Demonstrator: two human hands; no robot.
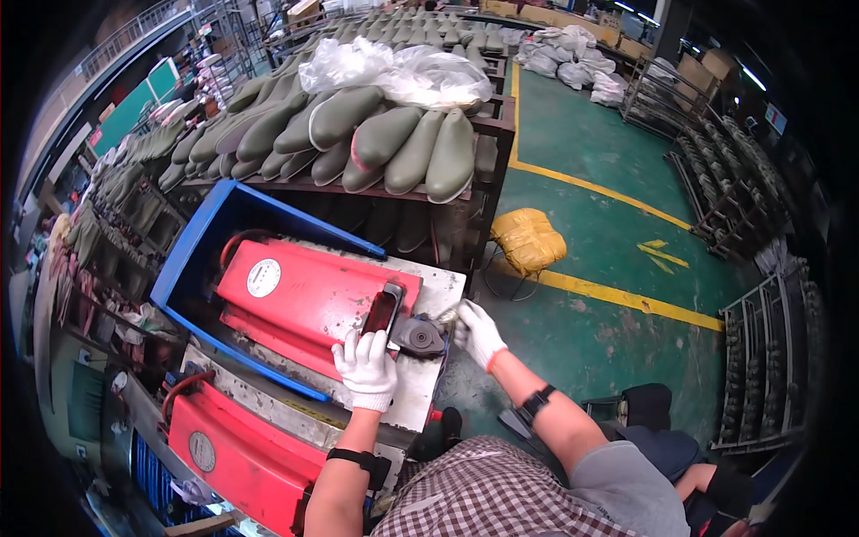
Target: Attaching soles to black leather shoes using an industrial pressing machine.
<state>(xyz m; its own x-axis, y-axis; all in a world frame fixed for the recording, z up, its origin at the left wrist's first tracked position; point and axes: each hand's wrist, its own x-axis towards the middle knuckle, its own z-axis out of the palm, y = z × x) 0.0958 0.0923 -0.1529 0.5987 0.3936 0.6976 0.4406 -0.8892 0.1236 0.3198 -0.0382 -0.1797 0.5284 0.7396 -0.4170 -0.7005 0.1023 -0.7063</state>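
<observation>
My left hand (366, 370), in a white knit glove, rests on the front end of a red-covered machine (313, 291). Its fingers lie stretched along the lower edge of a dark, glossy guard (382, 311). Just right of that guard sits a round grey machine head (419, 336) with a ringed centre. My right hand (479, 332), also gloved, is at the head's far right side. Its fingers are bent together around something small and pale (447, 315), too small to make out.
A blue open-sided bin (192, 242) surrounds the machine's back. Beyond it, a rack holds olive-green shoe-shaped pieces (407, 148) under clear plastic (394, 72). A yellow-covered stool (528, 240) stands right. A second red machine (246, 447) is at lower left; racks (765, 358) line the right.
</observation>
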